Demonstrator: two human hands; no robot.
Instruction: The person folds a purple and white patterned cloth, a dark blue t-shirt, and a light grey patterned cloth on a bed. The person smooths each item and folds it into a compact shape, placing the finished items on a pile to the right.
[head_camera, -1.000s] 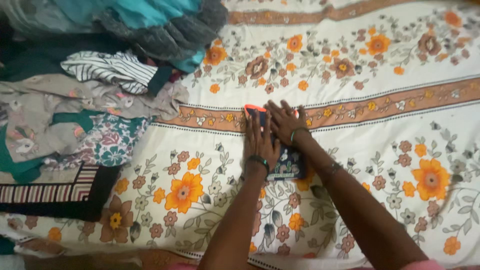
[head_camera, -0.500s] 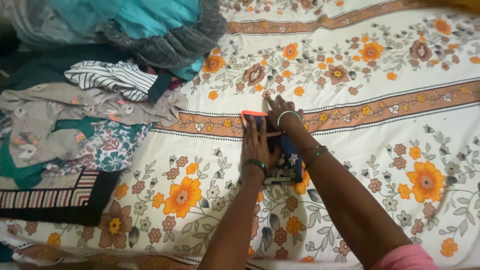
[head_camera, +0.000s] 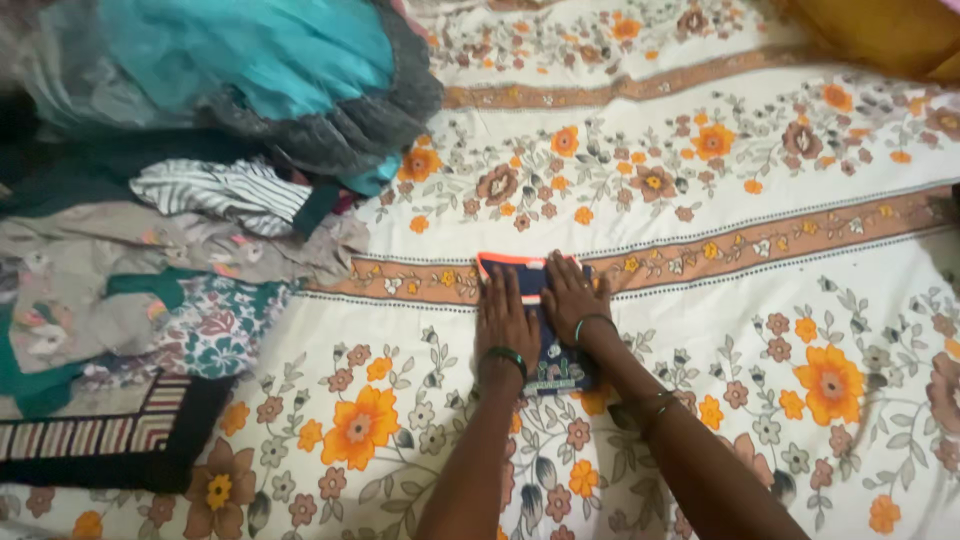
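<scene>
A small folded dark blue garment (head_camera: 556, 360) with an orange-red edge lies on the flowered bedsheet (head_camera: 760, 300) in the head view. My left hand (head_camera: 505, 318) rests flat on its left part, fingers spread and pointing away from me. Beside it my right hand (head_camera: 570, 296) presses flat on the garment's right part. Both wrists wear bangles. Most of the garment is hidden under my palms; only its far orange edge and near end show.
A heap of loose clothes (head_camera: 180, 200) fills the left side: a teal and grey piece (head_camera: 250, 70) on top, a striped black-and-white one (head_camera: 215, 190), grey printed fabric and a dark striped piece (head_camera: 90, 430) near me. A yellow cloth (head_camera: 880, 35) lies at the far right corner.
My right hand has drawn back from its slanted reach and now lies flat beside the left on the garment. The view has shifted slightly.
</scene>
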